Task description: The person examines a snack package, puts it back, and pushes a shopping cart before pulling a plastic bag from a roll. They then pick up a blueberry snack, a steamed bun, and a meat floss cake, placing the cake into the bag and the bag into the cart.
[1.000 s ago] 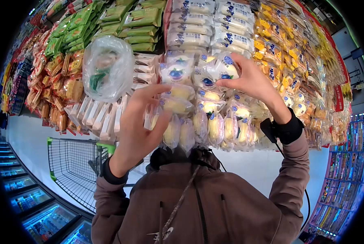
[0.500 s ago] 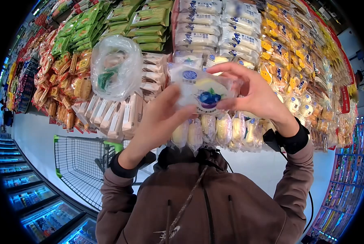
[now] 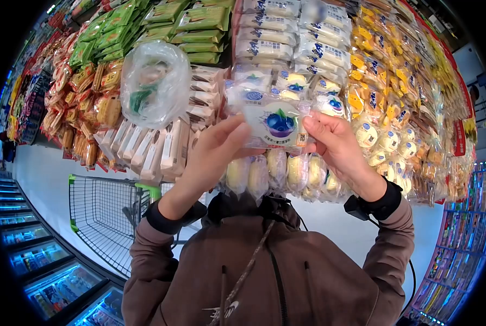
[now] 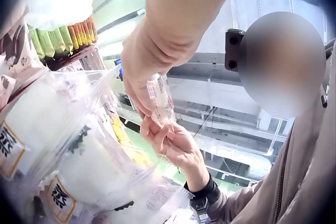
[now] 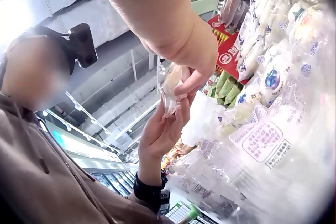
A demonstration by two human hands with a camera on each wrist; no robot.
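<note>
Both hands hold one packaged bun (image 3: 278, 124) in front of the chest, in a clear and white wrapper printed with blueberries and a blue oval logo. The left hand (image 3: 213, 149) grips its left end and the right hand (image 3: 338, 144) pinches its right end, thumb on the printed face. From the left wrist view, the wrapper (image 4: 161, 98) shows edge-on between the two hands. In the right wrist view the fingers hide part of the bun (image 5: 173, 82). Similar wrapped buns (image 3: 297, 174) stand in a row just below the hands.
A knotted clear plastic bag (image 3: 155, 84) lies on the display left of the hands, above pale boxes (image 3: 150, 146). Green packets (image 3: 199, 24), white packets (image 3: 267, 27) and yellow packets (image 3: 371, 60) fill the rest. A shopping cart (image 3: 104, 212) stands at lower left, near freezers (image 3: 63, 288).
The right hand has brought the bun from the display leftward and nearer the chest. The left hand has come over and taken its other end, and the printed face now lies flatter toward the head.
</note>
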